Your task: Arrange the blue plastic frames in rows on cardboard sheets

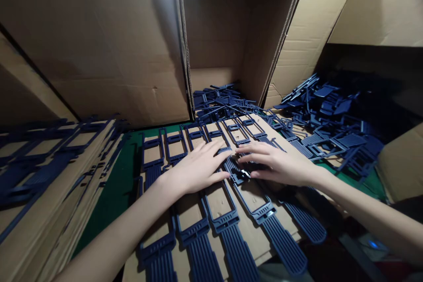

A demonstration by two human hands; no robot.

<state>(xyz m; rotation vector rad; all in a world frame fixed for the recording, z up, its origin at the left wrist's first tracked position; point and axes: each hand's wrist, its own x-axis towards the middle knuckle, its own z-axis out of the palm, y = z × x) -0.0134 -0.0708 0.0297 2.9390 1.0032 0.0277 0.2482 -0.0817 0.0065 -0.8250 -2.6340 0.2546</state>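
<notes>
Dark blue plastic parts [286, 244], each with a rectangular frame and a ribbed paddle-like end, lie in rows on a cardboard sheet [251, 234]. My left hand [198, 167] rests palm down over the middle of these rows, fingers spread and thumb apart. Facing it from the right, my right hand [276, 163] has its fingers stretched out over the parts, with a gap between fingers and thumb. A small shiny spot on a part shows by the right thumb. Both hands touch or hover just over the parts; which of the two is unclear.
At left stands a stack of cardboard sheets [76, 202] with similar blue parts on top. Loose blue parts are heaped at the back [224, 101] and at right [333, 136]. Tall cardboard boxes [125, 53] wall off the far side. Green surface [112, 185] shows between the stacks.
</notes>
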